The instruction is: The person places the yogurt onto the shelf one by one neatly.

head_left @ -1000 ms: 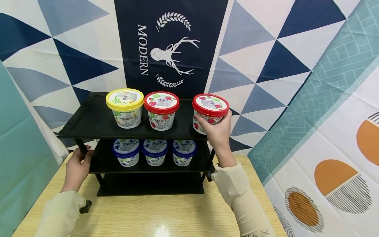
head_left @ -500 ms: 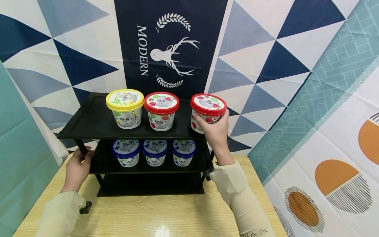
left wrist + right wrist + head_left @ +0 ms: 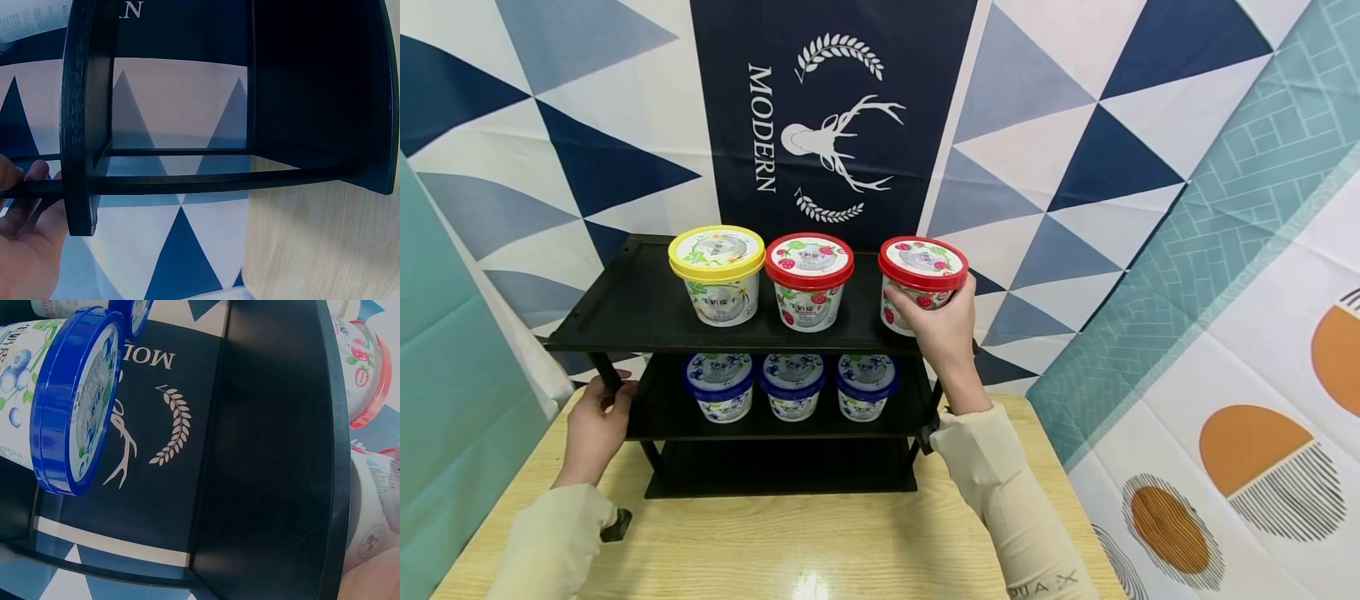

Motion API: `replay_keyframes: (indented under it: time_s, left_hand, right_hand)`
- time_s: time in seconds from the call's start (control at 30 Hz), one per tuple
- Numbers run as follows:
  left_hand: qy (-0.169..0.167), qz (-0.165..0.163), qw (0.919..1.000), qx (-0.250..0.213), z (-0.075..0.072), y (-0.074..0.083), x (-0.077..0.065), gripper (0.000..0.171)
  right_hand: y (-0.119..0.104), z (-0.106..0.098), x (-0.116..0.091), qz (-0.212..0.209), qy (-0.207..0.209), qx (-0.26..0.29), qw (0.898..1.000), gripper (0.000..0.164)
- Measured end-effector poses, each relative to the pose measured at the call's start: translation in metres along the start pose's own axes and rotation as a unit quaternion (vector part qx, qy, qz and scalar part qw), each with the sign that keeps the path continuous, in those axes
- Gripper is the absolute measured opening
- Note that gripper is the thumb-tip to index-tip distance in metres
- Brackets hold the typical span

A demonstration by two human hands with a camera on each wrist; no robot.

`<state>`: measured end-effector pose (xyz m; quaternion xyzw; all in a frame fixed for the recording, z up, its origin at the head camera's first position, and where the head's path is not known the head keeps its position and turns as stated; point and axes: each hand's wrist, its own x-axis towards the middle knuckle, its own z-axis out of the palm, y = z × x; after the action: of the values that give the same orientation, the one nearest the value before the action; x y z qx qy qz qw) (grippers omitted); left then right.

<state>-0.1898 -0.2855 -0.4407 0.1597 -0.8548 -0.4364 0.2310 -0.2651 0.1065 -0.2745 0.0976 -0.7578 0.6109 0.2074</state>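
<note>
My right hand [image 3: 951,333] grips a white tub with a red lid [image 3: 922,260] and strawberry prints, at the right end of the black rack's [image 3: 613,312] top shelf. The thumb lies on the tub's near side; the other fingers are mostly hidden behind it. In the right wrist view this tub [image 3: 372,506] shows at the edge, past the shelf board. Another red-lidded tub [image 3: 808,287] stands to its left, beside a yellow-lidded tub [image 3: 718,275]. My left hand [image 3: 593,429] holds the rack's left front post [image 3: 604,368], fingers curled round it in the left wrist view too.
Three blue-lidded tubs [image 3: 793,385] stand in a row on the middle shelf. The rack's bottom board [image 3: 782,467] rests on a light wooden table [image 3: 760,542]. Patterned cloth [image 3: 1007,167] hangs close behind, with more fabric [image 3: 1180,392] to the right.
The tub in my right hand has moved slightly left along the top shelf, closer to the other red-lidded one. My left hand has stayed on the post.
</note>
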Motion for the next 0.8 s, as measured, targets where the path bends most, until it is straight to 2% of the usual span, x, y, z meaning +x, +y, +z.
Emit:
replay_keyframes:
  time_s: [0.8]
  left_hand:
    - [0.001,-0.001,1.0000,0.006,0.0000,-0.0008,0.0002,0.028]
  right_hand:
    - [-0.0012,0.0045,0.0087,0.022,-0.020,-0.024,0.999,0.095]
